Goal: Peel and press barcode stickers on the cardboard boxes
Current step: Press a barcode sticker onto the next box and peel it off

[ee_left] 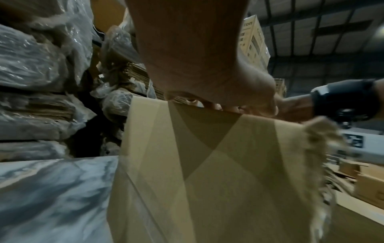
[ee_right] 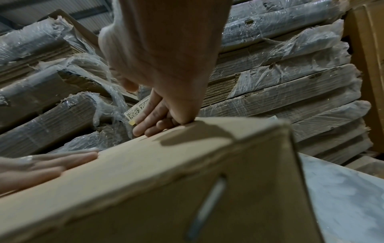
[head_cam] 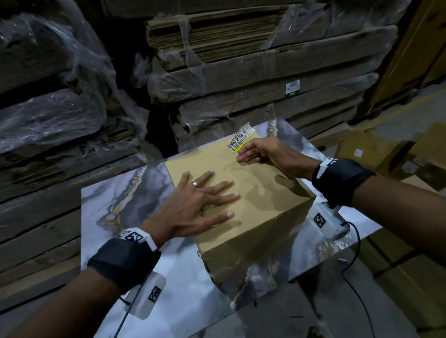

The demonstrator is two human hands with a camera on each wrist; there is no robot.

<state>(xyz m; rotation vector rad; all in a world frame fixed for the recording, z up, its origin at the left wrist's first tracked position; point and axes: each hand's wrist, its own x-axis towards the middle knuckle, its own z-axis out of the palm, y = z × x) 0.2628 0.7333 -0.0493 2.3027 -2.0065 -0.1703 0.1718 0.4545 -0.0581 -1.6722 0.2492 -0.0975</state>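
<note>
Placement of the barcode sticker (head_cam: 241, 138) is judged to be the step in hand. The cardboard box (head_cam: 263, 192) is seated on a marble-patterned table (head_cam: 124, 191), and the sticker is found at the box's far right top corner, its near yellow edge down at the surface and its far end curling up clear of the cardboard.

The left hand (head_cam: 195, 202) is laid flat on the box top, fingers straight and spread, nothing gripped; the box is steadied by it. The right hand (head_cam: 263, 151) is set beside the sticker with its fingers (ee_right: 145, 121) extended and only slightly bent, their tips at the sticker's near edge. Whether that edge is pinched or merely pressed cannot be told from any view.

Recommendations, as judgement only:
- The steadying pressure of the left hand should be maintained so that the box is not shifted.
- The sticker should be smoothed from the anchored yellow edge toward the lifted end, so that air is driven out and no crease is trapped.
- The raised end should be rubbed down last and firmly.
- The sticker should be kept within the top face, as it sits very near the corner.

Stacks of plastic-wrapped flattened cardboard (head_cam: 259, 61) are noted behind the table.
</note>
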